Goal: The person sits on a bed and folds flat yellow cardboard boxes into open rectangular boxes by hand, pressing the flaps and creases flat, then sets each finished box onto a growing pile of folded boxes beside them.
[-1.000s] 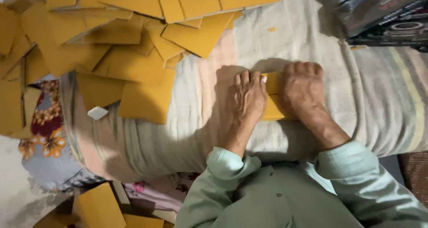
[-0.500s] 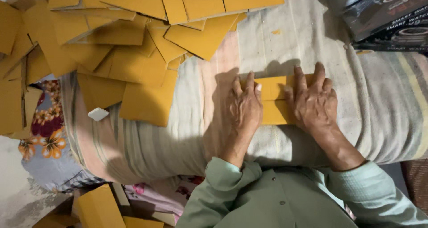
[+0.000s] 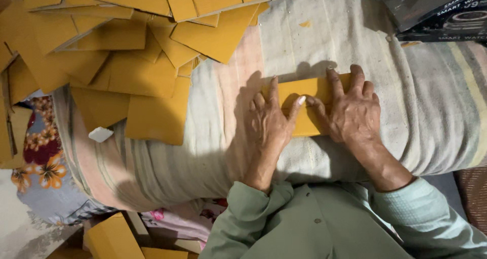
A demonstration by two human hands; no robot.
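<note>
Moved: both hands have slid apart a little since half a second ago, and more of the yellow card shows between them now.
Left hand: the left hand point(image 3: 269, 119) lies flat with its fingers spread, pressing down on the left end of the yellow card point(image 3: 304, 94). Its grip is not closed on anything.
Right hand: the right hand point(image 3: 352, 112) also lies flat, pressing the right end of the card. Its grip is loose and open too.
Card: it sits under both hands, on top of the striped blanket point(image 3: 431, 102).
Pile: a big pile of yellow cards point(image 3: 127, 61) lies to the left of the card, well apart from it, spilling over the blanket's edge.
White bit: a small white piece point(image 3: 100, 134) sits far left of the card, just below the pile.
Dark boxes: dark boxes point(image 3: 436, 10) sit up and to the right of the card.
Might go wrong: the blanket is soft and humped, so the card could bend crooked or slip if one hand pushes harder than the other.
</note>
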